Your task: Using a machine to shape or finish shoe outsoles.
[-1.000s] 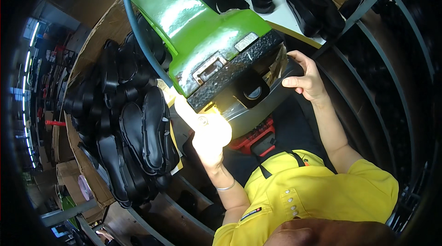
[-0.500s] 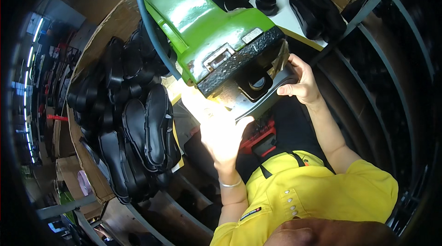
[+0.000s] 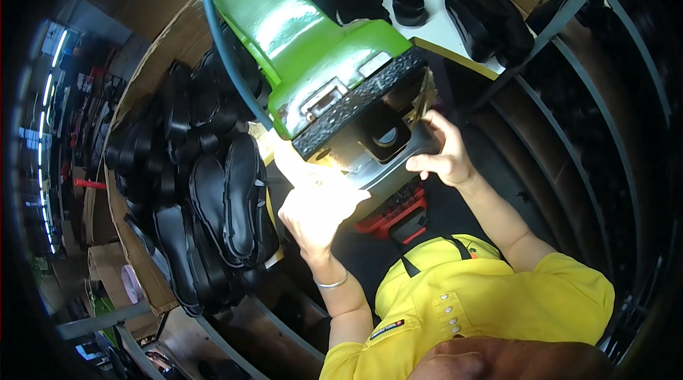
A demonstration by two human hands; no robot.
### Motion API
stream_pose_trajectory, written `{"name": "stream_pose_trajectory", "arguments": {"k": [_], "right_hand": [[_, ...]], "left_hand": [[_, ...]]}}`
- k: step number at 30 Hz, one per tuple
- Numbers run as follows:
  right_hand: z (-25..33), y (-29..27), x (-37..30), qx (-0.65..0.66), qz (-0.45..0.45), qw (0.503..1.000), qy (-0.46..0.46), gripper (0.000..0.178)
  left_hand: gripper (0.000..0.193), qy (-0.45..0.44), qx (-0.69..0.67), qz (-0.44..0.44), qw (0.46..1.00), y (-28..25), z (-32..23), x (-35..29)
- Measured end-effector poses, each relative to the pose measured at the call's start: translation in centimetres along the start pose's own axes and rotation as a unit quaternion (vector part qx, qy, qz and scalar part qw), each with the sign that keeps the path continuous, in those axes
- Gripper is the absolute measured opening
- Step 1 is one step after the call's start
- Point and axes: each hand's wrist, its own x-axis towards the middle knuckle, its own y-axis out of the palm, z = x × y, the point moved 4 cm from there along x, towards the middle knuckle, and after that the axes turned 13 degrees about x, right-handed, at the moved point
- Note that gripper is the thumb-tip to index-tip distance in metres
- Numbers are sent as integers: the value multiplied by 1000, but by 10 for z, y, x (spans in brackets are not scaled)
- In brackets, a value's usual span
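Note:
A dark shoe sole point(image 3: 398, 177), its long curved edge facing me, is held beneath the head of a green machine point(image 3: 306, 31). My left hand point(image 3: 320, 206), washed out by bright light, grips the sole's left end, with the thumb pointing along its edge. At the other end, my right hand point(image 3: 447, 152) pinches the sole between thumb and fingers. Just above the sole is a black guard point(image 3: 390, 137) with a round opening, under the machine's rough black front edge point(image 3: 363, 99). The sole's far side is hidden by the machine.
To the left, a cardboard box point(image 3: 135, 252) holds several black soles point(image 3: 240, 195). Black footwear point(image 3: 480, 17) rests on a white tabletop point(image 3: 435, 21) at the back right. A blue-grey hose point(image 3: 226, 53) runs down the machine. A red object point(image 3: 398, 218) lies below my hands. Metal rails point(image 3: 562, 117) curve at right.
Both hands and the sole have shifted left, the right hand also slightly toward me. The green machine head appears a little further left and lower in the picture.

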Motion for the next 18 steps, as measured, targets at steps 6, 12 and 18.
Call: {"name": "stream_pose_trajectory", "arguments": {"k": [6, 12, 18], "right_hand": [[16, -16, 8, -24, -18, 1000, -5, 52], [35, -26, 28, -41, -2, 999, 21, 56], [24, -15, 18, -29, 1, 999, 27, 55]], "left_hand": [[43, -62, -34, -32, 997, 10, -25, -1], [42, 15, 79, -103, 991, 17, -45, 10], [46, -16, 38, -29, 999, 16, -18, 2]]}}
